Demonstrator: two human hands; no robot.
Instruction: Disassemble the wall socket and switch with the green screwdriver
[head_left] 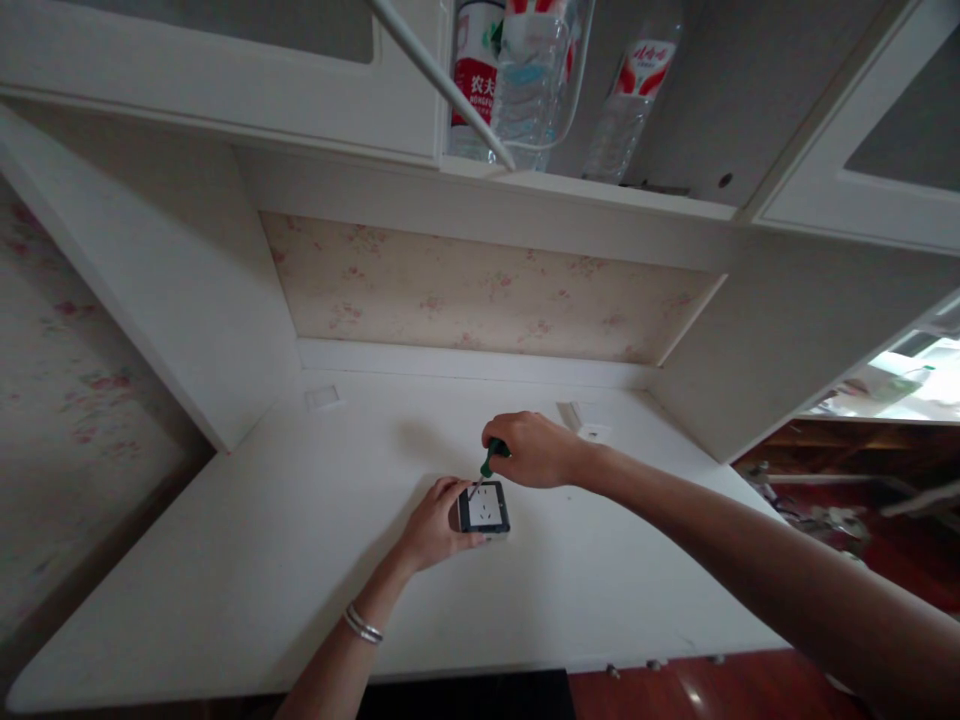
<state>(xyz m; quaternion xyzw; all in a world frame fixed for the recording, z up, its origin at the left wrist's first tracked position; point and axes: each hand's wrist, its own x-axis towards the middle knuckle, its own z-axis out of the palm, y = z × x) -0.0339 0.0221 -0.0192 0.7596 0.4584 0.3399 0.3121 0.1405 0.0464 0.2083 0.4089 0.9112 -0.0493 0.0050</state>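
Note:
A wall socket [484, 508] with a white face and a dark frame rests on the white tabletop. My left hand [441, 525] grips it from the left side, fingers along its far and near edges. In my right hand [534, 450] is a screwdriver with a green handle [491, 458], the fist closed around it. The shaft slants down to the left, its tip at the socket's upper left corner. Whether the tip sits in a screw is too small to tell.
On the white tabletop [247, 560], a white square frame [324, 398] lies at the back left and a small white piece [589, 425] at the back right. Overhead, a shelf holds plastic bottles [634, 85]. Side panels [157, 260] stand left and right.

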